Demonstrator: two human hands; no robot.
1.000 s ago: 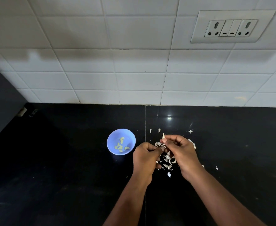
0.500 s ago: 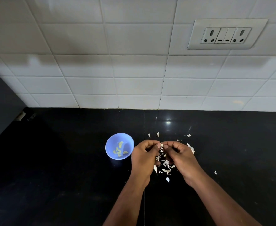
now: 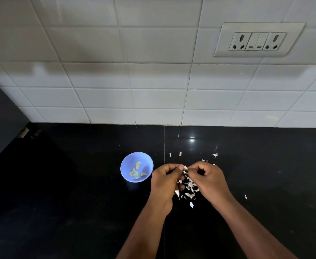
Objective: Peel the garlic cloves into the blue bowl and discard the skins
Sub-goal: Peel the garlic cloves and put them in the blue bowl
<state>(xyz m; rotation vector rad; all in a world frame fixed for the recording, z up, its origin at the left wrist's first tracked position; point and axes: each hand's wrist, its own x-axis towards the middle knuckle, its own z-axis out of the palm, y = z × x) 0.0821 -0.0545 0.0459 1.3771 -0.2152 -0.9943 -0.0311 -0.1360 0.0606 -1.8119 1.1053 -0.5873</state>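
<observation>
You face a glossy black countertop (image 3: pixel 60 184) with a thin seam running front to back. Behind it rises a white tiled wall (image 3: pixel 116 81), carrying a white socket-and-switch panel (image 3: pixel 258 40) at upper right.

Black counter (image 3: pixel 69 193) bears blue bowl (image 3: pixel 127 165), garlic skins (image 3: pixel 189 186).
</observation>
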